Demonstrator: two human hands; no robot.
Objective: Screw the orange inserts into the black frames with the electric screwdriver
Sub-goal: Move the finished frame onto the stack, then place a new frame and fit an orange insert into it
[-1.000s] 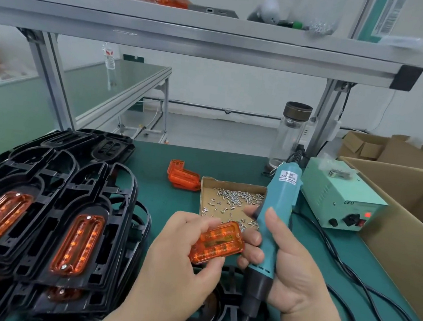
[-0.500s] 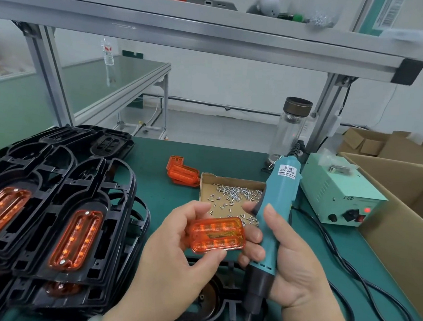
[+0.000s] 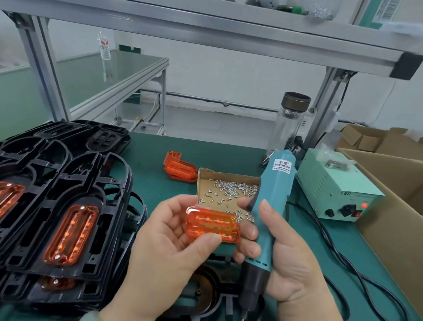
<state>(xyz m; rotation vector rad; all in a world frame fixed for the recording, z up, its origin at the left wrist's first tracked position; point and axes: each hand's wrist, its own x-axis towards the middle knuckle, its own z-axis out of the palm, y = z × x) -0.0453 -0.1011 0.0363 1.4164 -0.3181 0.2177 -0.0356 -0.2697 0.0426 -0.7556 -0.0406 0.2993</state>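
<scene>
My left hand [image 3: 169, 254] holds an orange insert [image 3: 212, 225] between thumb and fingers, lifted above the bench. My right hand [image 3: 281, 256] grips the teal electric screwdriver [image 3: 268, 211], bit pointing down, and its fingertips also touch the insert's right end. Beneath both hands lies a black frame [image 3: 220, 312], mostly hidden. To the left sits a stack of black frames [image 3: 56, 198] with orange inserts [image 3: 71, 235] fitted. A small cardboard tray [image 3: 229, 177] holds several screws. Loose orange inserts [image 3: 179, 169] lie behind it.
A pale green power supply [image 3: 335, 191] stands at the right, its black cable [image 3: 363, 283] looping over the green mat. A large cardboard box [image 3: 404, 228] borders the right side. A glass bottle [image 3: 289, 123] stands by the shelf post. A metal shelf runs overhead.
The insert has been lifted a little and turned level, its face now toward me. Both hands stayed close together; the screwdriver barely moved.
</scene>
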